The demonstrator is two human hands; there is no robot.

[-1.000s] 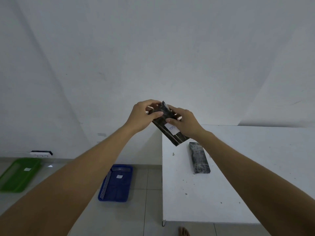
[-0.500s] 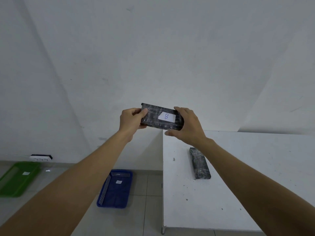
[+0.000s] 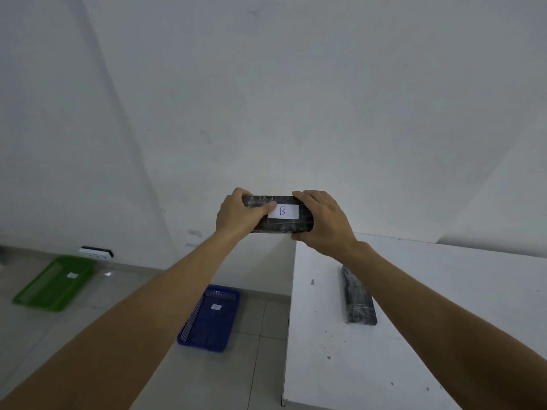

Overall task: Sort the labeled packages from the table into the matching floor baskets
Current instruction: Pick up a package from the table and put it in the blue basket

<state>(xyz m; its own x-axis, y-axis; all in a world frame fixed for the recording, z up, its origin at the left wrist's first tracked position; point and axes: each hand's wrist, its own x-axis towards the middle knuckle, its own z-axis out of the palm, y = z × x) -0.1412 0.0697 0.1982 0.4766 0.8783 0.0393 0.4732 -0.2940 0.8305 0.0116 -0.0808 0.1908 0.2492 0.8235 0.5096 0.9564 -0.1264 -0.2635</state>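
- Broadly, a white wall (image 3: 266,99) fills the whole upper half of the frame, with a tiled floor (image 3: 260,321) below it at lower left and centre.
- At lower right stands a white table (image 3: 414,350), its top speckled with small dark marks and its near left corner at the bottom edge of the frame.
- On the floor at far left lies a green basket (image 3: 38,294) with a small white tag inside; a white power strip (image 3: 96,253) sits against the wall just above it.
- Lower centre, a blue basket (image 3: 204,335) rests on the floor just left of the table, also with a white tag inside.
- On the table, right of centre, a second black package (image 3: 356,295) lies flat, partly crossed by the right forearm.
- At mid-frame, the held black package (image 3: 281,224) is raised in the air in front of the wall, lying lengthwise, level, its white label (image 3: 283,211) reading "B" and facing the camera.
- Left hand (image 3: 236,216) clamps the package's left end, thumb across the front beside the label.
- Right hand (image 3: 324,224) grips the right end, fingers curled over the top edge.
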